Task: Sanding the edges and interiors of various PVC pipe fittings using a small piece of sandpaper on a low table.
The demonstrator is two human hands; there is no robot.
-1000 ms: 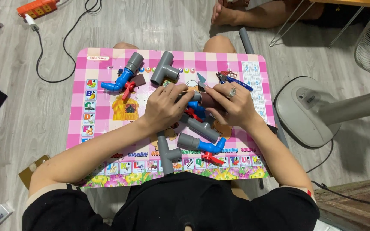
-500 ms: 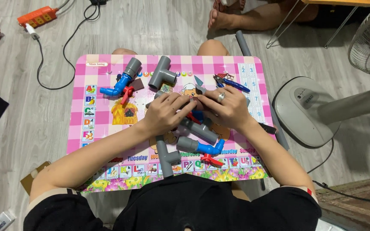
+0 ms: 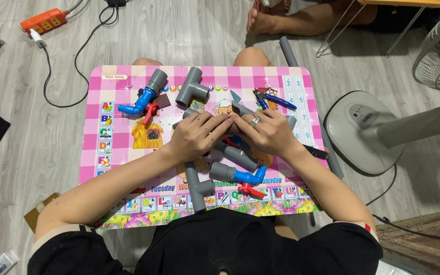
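Floor: grey wood-look planks; low pink checked kids' table (image 3: 118,81) w/ alphabet border in the middle, the landmark here.
Off table, upper left: orange power strip (image 3: 43,21) w/ black cable.
Table, upper left: grey pipe w/ blue elbow and red valve handle (image 3: 143,98).
Table, top centre: grey plastic T-fitting (image 3: 192,87).
L hand (image 3: 195,136): table centre, fingers curled, pressed down on grey pipe assembly (image 3: 238,157); what it pinches, can't tell.
R hand (image 3: 266,133): touching L hand, ring on one finger, fingers bent over same assembly.
Table, front edge: grey-and-blue pipe piece w/ red handle (image 3: 238,175).
Table, upper right: blue-handled pliers (image 3: 273,99).
Off table, right: grey standing fan (image 3: 383,125).
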